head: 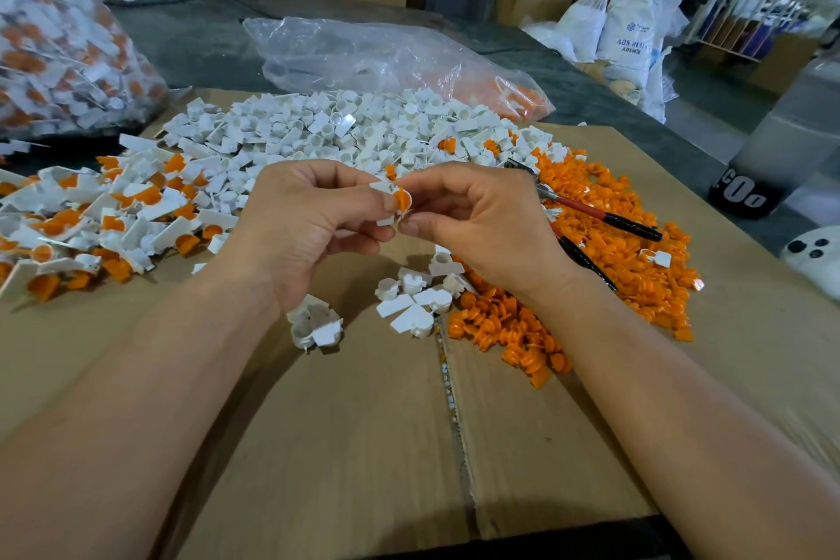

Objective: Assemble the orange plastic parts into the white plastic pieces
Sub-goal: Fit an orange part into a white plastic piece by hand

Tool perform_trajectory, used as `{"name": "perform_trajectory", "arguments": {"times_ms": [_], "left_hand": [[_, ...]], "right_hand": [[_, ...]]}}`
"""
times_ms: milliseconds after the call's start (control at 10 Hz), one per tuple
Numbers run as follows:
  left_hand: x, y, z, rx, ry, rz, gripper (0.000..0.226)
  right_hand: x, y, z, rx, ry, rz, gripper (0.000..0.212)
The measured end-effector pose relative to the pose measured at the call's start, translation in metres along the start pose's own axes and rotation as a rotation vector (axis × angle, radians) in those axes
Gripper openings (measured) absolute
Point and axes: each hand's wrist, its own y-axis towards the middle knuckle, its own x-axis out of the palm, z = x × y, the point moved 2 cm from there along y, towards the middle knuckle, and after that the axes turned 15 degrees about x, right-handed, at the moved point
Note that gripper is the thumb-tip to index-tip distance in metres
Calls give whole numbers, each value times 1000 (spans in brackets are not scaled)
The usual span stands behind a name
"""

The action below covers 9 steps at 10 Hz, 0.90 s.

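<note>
Joining one pair at centre, the left hand [309,218] pinches a white piece [381,188], the right hand [472,223] an orange part [403,201] — finished pile [91,218] at 9 o'clock; white pile [341,132] at 12, orange pile [613,250] at 3 remain.

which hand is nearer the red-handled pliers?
Right. The right hand sits just beside the pliers, partly covering them; the left hand is farther off, beyond the right hand.
</note>
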Motion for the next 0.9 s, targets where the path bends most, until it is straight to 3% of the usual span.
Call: {"name": "perform_trajectory", "arguments": {"times_ms": [300,400,500,900], "left_hand": [[1,-2,3,-2,-3,3,22],[0,-2,3,-3,9,7,11],[0,-2,2,3,30,-10,12],[0,-1,1,-6,30,-15,13]], "right_hand": [[1,0,-1,-14,9,-9,34],[1,-2,-3,-66,5,42,44],[2,-2,-4,-154,-42,83,44],[1,0,-3,-187,-121,127,28]]}}
